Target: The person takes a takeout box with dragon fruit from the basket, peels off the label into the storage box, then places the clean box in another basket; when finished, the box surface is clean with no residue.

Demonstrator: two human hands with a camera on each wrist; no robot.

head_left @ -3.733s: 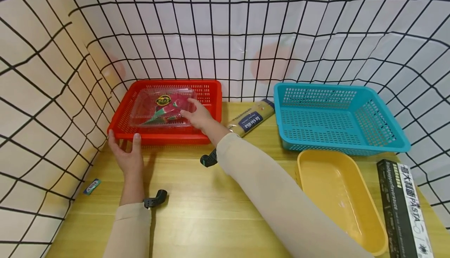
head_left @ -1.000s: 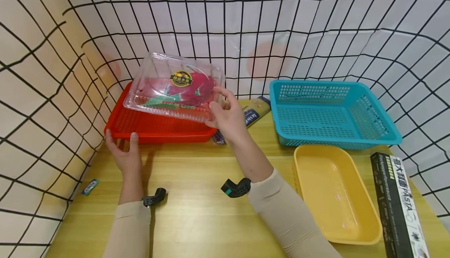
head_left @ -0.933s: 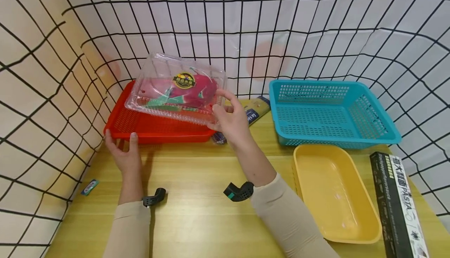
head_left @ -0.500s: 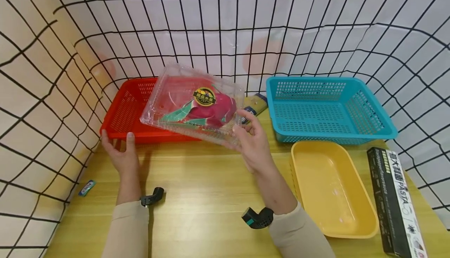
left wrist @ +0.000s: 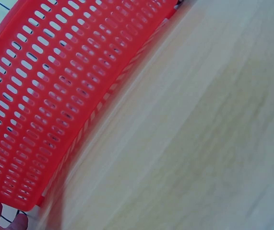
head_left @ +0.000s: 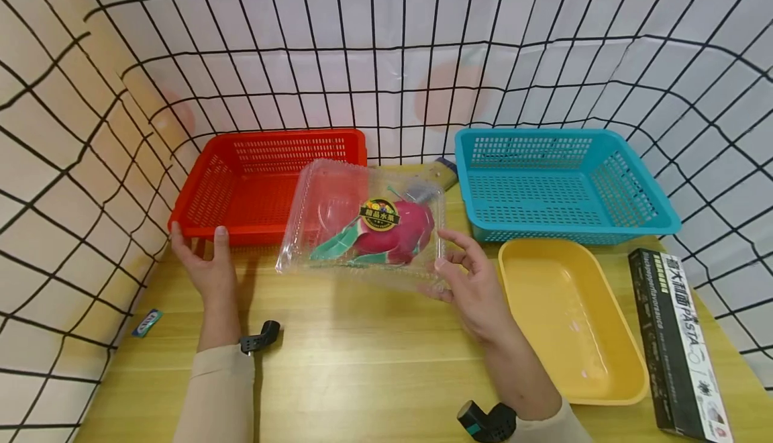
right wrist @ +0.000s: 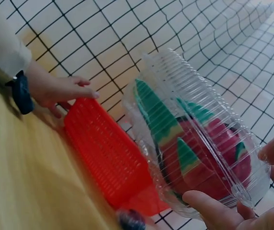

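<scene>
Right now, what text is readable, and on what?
"精品水果": round black and gold sticker on the clear plastic clamshell.
"意大利面 PASTA": long black and white box.
"Blackpepperflavorsauce": same box.
Too small or blurred: all finer print; small green and blue packet; yellow and navy packet.

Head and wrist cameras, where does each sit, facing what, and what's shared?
Head: on the head, facing forward and down at the red basket and clear clamshell; left hand and right hand show.
Left wrist: on that wrist, facing the red basket and wooden tabletop; fingertips show.
Right wrist: on that wrist, facing the clear clamshell; right fingers and left hand show.
Head and right wrist share the clear clamshell.
</scene>
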